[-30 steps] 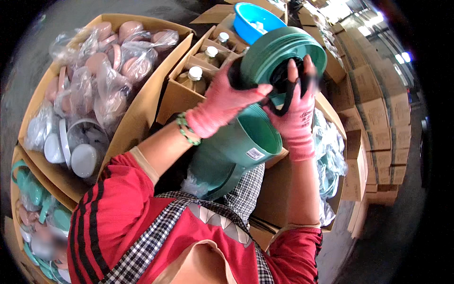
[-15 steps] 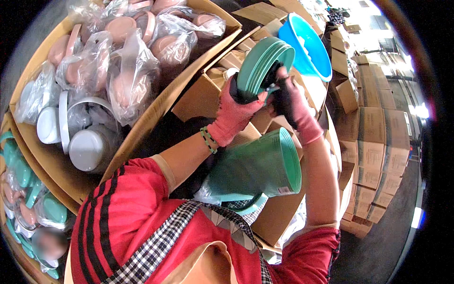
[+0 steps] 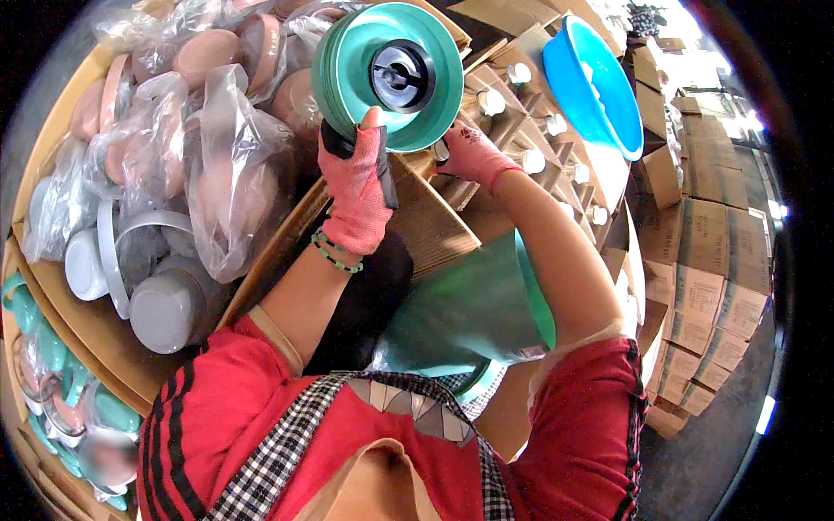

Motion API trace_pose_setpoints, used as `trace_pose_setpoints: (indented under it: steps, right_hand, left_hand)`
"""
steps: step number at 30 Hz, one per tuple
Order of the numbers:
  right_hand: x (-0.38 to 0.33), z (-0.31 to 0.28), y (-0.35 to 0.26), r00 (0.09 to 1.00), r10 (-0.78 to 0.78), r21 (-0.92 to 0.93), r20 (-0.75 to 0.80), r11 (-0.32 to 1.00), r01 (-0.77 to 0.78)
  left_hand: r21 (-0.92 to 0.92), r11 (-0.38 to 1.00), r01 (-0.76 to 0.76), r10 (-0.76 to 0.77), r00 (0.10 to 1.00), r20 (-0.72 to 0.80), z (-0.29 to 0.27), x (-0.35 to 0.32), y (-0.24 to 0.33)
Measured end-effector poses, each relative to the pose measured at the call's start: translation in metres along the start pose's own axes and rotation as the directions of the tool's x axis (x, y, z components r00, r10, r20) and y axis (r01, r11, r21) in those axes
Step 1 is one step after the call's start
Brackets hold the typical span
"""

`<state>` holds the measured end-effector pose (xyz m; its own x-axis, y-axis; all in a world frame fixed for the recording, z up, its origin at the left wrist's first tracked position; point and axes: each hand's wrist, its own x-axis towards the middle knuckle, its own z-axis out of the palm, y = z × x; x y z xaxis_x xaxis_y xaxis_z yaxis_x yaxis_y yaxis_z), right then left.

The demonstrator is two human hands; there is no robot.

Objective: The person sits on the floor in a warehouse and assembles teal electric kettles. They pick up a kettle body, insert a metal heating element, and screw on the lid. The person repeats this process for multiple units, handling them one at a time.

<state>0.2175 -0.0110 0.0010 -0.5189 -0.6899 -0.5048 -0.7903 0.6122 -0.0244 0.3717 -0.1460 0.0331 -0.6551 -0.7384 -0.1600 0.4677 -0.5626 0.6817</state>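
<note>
My left hand (image 3: 358, 178), in a pink glove with dark fingers, grips a stack of green round plastic dishes (image 3: 347, 48) by its near edge, thumb on the rim. The stack is tilted so its open face shows. A black round fitting (image 3: 402, 76) sits in the middle of the top dish. My right hand (image 3: 473, 156), gloved in pink, is down at a divided carton (image 3: 434, 221), its fingers closed at a small pale thing partly hidden by them. White-capped bottles (image 3: 532, 161) stand in the carton's compartments. Below my forearms lies a long green nested stack (image 3: 460, 300) in clear wrap.
A large carton (image 3: 52, 148) on the left holds bagged pink and grey lidded containers (image 3: 165, 304). A blue basin (image 3: 599, 87) stands beyond the divided carton. Stacked brown cartons (image 3: 708, 252) rise at the right. Green and pink parts (image 3: 113, 408) fill another box at lower left.
My left hand has carried the green stack up and left and turned its open face toward me. My right hand has left the stack and dropped to the divided carton.
</note>
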Motion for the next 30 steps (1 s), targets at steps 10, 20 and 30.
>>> trace_pose_setpoints:
  steps: [10,20,30]
  right_hand:
    - [-0.038,-0.044,-0.016,0.960,0.204,0.129,-0.192,0.975,-0.182]
    - [-0.263,-0.155,0.017,0.611,0.559,0.663,-0.561,0.745,-0.073]
    - [-0.298,-0.006,-0.022,0.310,0.824,0.644,-0.475,0.086,0.760]
  left_hand:
    - [-0.188,0.979,0.078,-0.079,0.997,0.003,-0.004,0.004,-0.011]
    - [-0.463,0.786,0.409,-0.245,0.894,0.374,0.012,-0.033,0.010]
    - [-0.008,0.974,0.225,-0.156,0.699,0.698,0.080,-0.097,0.058]
